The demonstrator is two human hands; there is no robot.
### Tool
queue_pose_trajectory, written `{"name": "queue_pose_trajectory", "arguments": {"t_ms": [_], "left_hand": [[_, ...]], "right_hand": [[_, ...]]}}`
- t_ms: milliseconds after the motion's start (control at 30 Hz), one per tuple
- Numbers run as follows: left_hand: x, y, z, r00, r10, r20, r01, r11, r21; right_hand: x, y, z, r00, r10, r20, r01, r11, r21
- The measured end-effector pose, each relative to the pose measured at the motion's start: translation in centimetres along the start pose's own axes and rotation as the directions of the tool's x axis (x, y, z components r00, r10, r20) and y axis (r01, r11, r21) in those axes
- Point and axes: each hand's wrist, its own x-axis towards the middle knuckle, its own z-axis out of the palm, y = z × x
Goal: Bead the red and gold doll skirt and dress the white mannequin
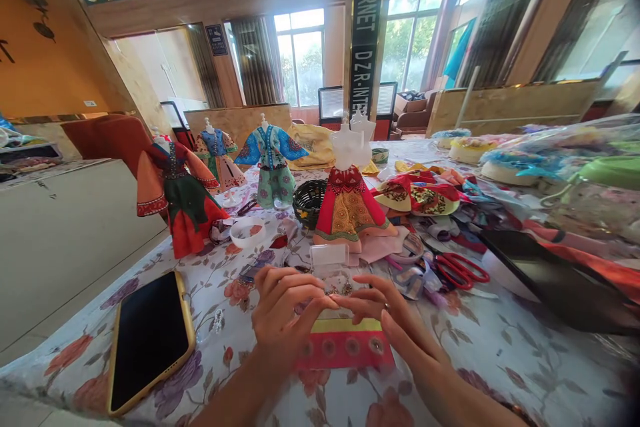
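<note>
My left hand [290, 307] is above the table with its thumb and index finger pinched together; anything between the tips is too small to make out. My right hand [395, 317] is opposite, its fingers stretched and apart, the index fingertip touching the left fingertips. Below both hands lies a red fabric strip [345, 350] with a yellow band and a row of several round, pale spots. Just beyond the fingers stands a small clear box [329, 255] with its lid up and tiny beads [345, 285] inside, partly hidden by my hands.
A phone [150, 340] in a yellow case lies left. Behind are a white ring [249, 232], a black basket [309, 203] and small dress forms in costumes, one in a red dress [350, 207]. Right are red-handled scissors [460, 270], fabric scraps and a dark tablet-like slab [555, 273].
</note>
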Motion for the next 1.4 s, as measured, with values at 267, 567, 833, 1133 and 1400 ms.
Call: {"name": "queue_pose_trajectory", "arguments": {"t_ms": [267, 567, 833, 1133, 1400], "left_hand": [[-0.1, -0.1, 0.0, 0.996, 0.082, 0.026, -0.084, 0.993, 0.084], [-0.3, -0.1, 0.2, 0.998, 0.044, 0.04, -0.046, 0.998, 0.049], [-0.5, -0.5, 0.3, 0.991, 0.045, 0.124, -0.058, 0.993, 0.099], [0.1, -1.0, 1.2, 0.959, -0.134, 0.251, 0.128, 0.991, 0.039], [0.6, -0.5, 0.9, 0.781, -0.446, 0.437, 0.551, 0.822, -0.146]], "right_hand": [[1.1, 0.3, -0.2, 0.999, -0.004, -0.032, 0.007, 0.996, 0.091], [0.9, 1.1, -0.2, 0.999, 0.019, -0.038, -0.015, 0.996, 0.089], [0.1, -0.5, -0.3, 0.999, 0.022, 0.04, -0.023, 1.0, 0.009], [1.1, -1.1, -0.6, 0.991, 0.13, 0.033, -0.131, 0.99, 0.044], [1.4, -1.4, -0.5, 0.988, 0.156, -0.013, -0.155, 0.987, 0.046]]}}
